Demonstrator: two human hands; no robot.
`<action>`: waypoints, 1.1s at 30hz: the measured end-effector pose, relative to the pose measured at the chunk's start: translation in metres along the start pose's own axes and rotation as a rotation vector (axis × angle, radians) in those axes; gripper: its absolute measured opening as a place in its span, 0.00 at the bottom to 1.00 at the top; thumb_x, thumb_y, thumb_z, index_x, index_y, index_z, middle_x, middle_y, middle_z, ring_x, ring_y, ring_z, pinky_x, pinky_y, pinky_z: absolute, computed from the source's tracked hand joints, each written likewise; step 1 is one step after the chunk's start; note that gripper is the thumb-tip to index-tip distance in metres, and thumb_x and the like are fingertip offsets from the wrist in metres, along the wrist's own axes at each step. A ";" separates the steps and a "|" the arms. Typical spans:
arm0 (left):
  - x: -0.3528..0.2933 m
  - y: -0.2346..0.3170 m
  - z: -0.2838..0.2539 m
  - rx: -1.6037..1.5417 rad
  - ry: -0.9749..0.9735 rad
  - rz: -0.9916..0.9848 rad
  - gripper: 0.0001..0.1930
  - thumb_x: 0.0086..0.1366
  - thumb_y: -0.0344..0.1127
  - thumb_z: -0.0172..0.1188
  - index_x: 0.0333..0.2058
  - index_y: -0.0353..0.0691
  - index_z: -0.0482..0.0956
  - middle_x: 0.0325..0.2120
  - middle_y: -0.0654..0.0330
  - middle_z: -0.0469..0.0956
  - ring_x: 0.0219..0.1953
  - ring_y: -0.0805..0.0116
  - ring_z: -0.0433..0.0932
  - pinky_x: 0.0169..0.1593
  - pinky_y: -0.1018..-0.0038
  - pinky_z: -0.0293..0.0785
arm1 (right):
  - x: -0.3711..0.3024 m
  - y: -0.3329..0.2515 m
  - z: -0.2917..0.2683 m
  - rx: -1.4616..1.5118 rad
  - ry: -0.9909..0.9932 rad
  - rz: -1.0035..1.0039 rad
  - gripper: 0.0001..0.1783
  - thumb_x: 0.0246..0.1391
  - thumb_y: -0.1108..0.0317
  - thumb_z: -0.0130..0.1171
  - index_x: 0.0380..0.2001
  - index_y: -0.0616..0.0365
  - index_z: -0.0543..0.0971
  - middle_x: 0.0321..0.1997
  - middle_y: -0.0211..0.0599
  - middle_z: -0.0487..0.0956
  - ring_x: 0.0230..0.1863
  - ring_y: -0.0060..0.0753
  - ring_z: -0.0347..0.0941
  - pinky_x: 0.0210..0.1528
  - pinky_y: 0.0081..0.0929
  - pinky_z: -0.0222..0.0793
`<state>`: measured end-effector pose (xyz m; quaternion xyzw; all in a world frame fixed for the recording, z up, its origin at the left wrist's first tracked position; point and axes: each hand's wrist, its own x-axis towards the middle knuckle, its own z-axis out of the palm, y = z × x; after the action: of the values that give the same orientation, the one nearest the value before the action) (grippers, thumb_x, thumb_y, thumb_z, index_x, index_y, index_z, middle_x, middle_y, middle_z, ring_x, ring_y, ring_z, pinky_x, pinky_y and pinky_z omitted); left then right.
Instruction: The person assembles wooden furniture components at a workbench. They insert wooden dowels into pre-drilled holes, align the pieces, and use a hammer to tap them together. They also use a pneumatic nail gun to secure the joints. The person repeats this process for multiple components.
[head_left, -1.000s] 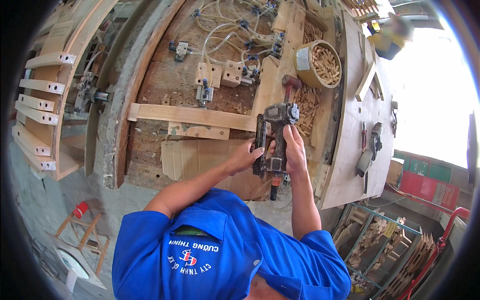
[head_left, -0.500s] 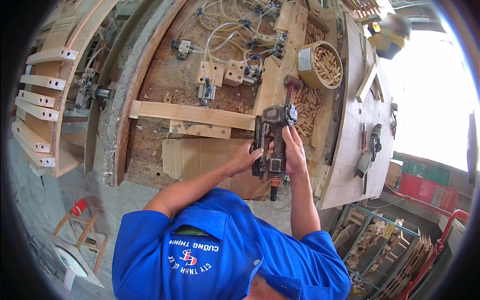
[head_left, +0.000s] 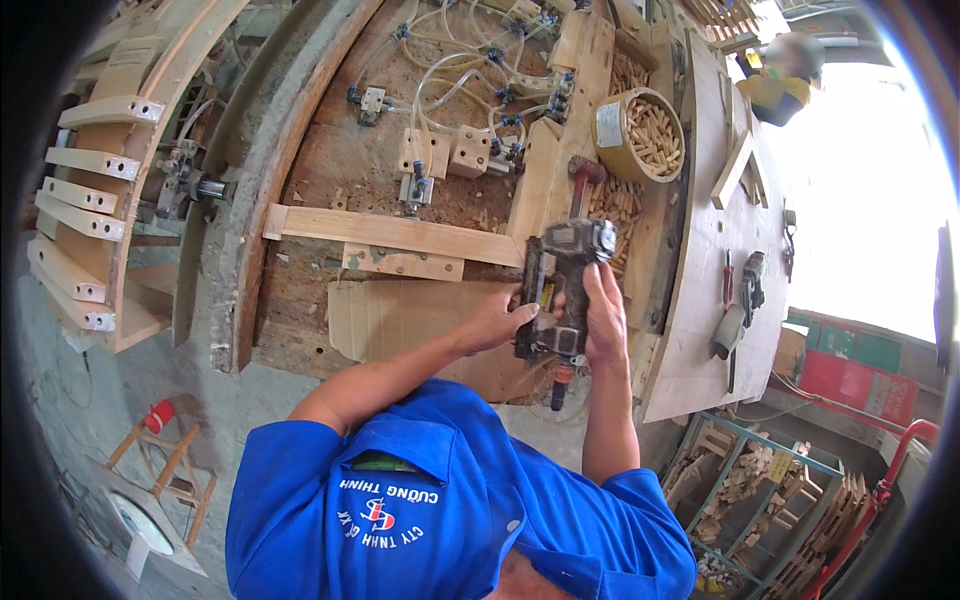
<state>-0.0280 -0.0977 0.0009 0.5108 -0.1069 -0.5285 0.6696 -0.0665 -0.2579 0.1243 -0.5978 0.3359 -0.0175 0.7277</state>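
Over the front of the workbench, a black pneumatic nail gun (head_left: 572,290) is held between my two hands. My right hand (head_left: 606,318) is closed around its handle. My left hand (head_left: 500,320) grips the narrow magazine on the gun's left side, thumb on top. Just beyond the gun, a hammer (head_left: 582,178) with a reddish head lies on the wood, partly hidden by the gun. A long pale wooden strip (head_left: 400,234) lies across the bench, its right end close to the gun. Brown cardboard (head_left: 400,312) is spread near my left forearm.
A round tub (head_left: 612,130) of wooden dowels stands at the back right, above loose dowels (head_left: 628,205). Air tubes (head_left: 440,75) and wooden clamp blocks (head_left: 468,152) occupy the far bench. Curved slats (head_left: 95,160) stand left. Tools (head_left: 735,320) lie right; another person (head_left: 780,90) is far right.
The nail gun, still in both hands, has shifted slightly right and tilted, and looks blurred. My hands have moved with it. The bench view has shifted a little.
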 end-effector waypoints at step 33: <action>0.034 0.179 -0.311 1.070 1.071 0.265 0.13 0.68 0.45 0.66 0.34 0.39 0.83 0.29 0.52 0.87 0.34 0.50 0.86 0.42 0.57 0.79 | -0.092 0.071 -0.207 -1.505 0.477 -0.407 0.19 0.59 0.71 0.64 0.54 0.59 0.80 0.54 0.52 0.81 0.56 0.55 0.77 0.58 0.50 0.75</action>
<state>0.3059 0.0374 -0.0113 0.9344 -0.0694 -0.0008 0.3495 -0.2698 -0.3756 0.0921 -0.9561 0.2886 -0.0458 0.0225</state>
